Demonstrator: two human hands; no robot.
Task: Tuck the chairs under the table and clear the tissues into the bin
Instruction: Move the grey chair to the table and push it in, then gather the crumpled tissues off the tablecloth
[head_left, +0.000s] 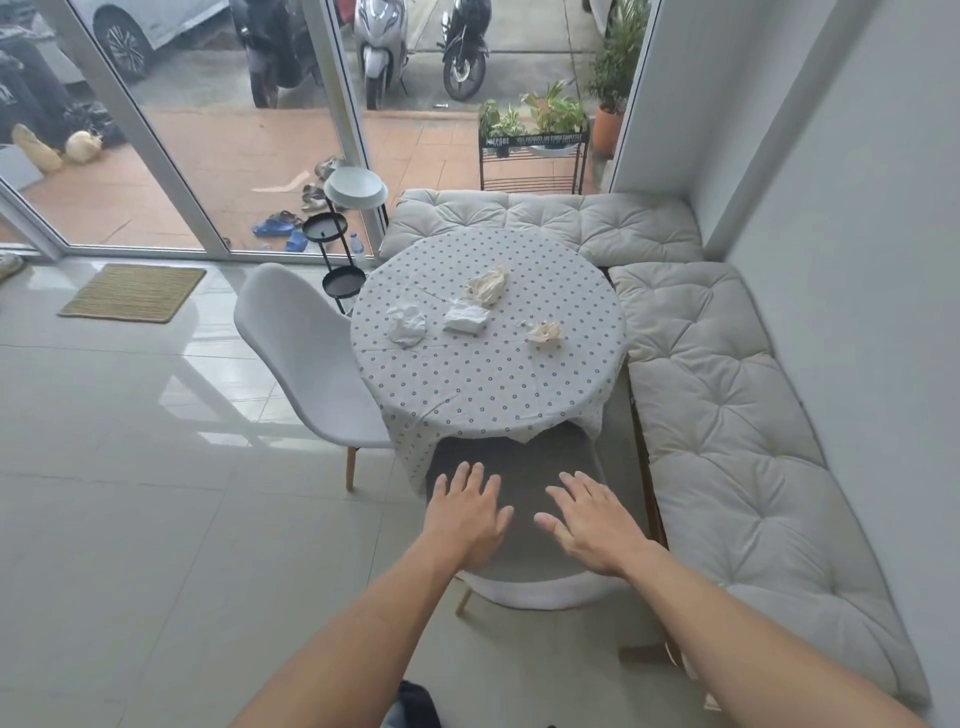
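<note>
A round table (488, 384) under a dotted white cloth carries several crumpled tissues: a white one (406, 325), a folded white one (466, 318), a cream one (488, 285) and a small cream one (544, 331). A grey-white chair (524, 545) stands at the table's near side, its front under the cloth edge. My left hand (467, 512) and my right hand (589, 525) hover flat over its backrest, fingers spread, holding nothing. A second white chair (306, 358) stands at the table's left, its seat partly under the cloth. No bin is in view.
A cushioned bench (727, 426) wraps the table's far and right sides along the wall. A black tiered stand (337, 234) with a pale tray sits by the glass doors. A woven mat (132, 292) lies on the tiled floor at left.
</note>
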